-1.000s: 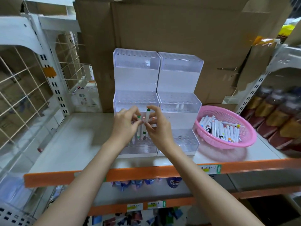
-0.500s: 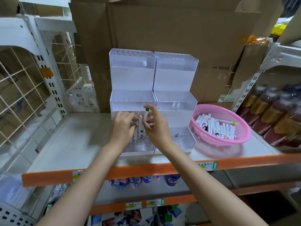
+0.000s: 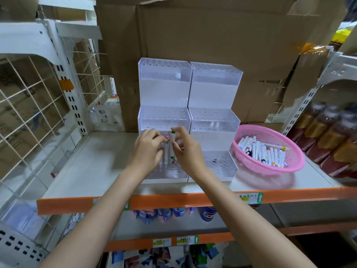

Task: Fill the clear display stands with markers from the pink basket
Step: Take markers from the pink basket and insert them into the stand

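Two clear stepped display stands sit side by side on the shelf, the left stand [image 3: 163, 117] and the right stand [image 3: 214, 118]. Both my hands work over the left stand's lowest step. My right hand [image 3: 186, 149] pinches an upright white marker with green ends [image 3: 172, 145] over the holes. My left hand [image 3: 147, 149] pinches a white marker with a pink cap [image 3: 166, 149] just left of it. The pink basket [image 3: 270, 169] at the right holds several white markers [image 3: 260, 151].
Cardboard boxes [image 3: 212, 35] stand behind the stands. A white wire grid panel [image 3: 29, 105] closes the left side. Bottles [image 3: 332, 136] fill the shelf at the far right. The shelf's orange front edge [image 3: 173, 200] runs below my wrists.
Both hands have dropped lower with their markers toward the left stand's bottom step. The view has shifted slightly.
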The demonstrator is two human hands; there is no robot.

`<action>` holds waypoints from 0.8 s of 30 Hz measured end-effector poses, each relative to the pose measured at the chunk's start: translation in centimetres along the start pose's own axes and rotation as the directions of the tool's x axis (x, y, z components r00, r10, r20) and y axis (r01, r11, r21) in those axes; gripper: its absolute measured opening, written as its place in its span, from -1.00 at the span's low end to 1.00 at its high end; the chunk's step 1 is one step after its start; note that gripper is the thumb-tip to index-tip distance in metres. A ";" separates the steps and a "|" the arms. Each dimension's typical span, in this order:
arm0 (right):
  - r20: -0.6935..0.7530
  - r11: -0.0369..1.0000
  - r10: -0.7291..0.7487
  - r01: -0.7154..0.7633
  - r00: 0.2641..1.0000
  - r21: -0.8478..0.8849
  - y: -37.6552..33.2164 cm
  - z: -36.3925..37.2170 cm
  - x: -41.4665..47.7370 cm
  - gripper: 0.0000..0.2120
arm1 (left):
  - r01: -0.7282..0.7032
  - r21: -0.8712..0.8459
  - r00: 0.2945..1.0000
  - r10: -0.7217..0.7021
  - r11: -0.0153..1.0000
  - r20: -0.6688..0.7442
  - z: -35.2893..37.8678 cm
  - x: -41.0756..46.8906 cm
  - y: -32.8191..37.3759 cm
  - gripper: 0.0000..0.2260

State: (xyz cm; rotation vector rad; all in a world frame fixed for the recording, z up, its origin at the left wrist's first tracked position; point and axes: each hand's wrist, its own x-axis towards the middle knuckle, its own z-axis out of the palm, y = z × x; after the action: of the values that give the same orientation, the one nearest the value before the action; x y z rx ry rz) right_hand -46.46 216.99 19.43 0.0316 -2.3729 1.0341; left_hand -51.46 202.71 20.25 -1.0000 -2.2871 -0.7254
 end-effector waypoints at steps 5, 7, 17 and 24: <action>0.010 0.990 -0.038 0.039 0.999 -0.135 -0.1 -0.3 0.7 -0.81 | 0.030 -0.024 1.000 -0.030 0.999 0.005 -0.1 -0.1 0.2 -0.75; 0.060 0.983 -0.031 0.041 0.998 -0.180 -0.1 -0.1 0.9 -0.79 | 0.031 -0.025 1.000 -0.031 0.999 -0.001 -0.1 -0.1 0.2 -0.75; 0.085 0.973 -0.020 0.039 0.996 -0.226 0.0 -0.3 0.7 -0.89 | 0.054 -0.048 0.999 -0.054 0.997 0.003 0.0 0.0 0.2 -0.73; 0.052 0.978 0.023 -0.011 0.998 -0.209 -0.1 -0.8 0.7 -0.88 | 0.073 -0.057 0.997 -0.072 0.996 0.012 0.2 0.0 0.0 -0.74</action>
State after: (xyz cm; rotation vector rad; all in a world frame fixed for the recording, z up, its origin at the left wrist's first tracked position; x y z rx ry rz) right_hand -46.63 217.63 20.29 -0.0386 -2.5225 0.7954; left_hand -51.54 202.82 20.11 -0.9525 -2.3329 -0.8226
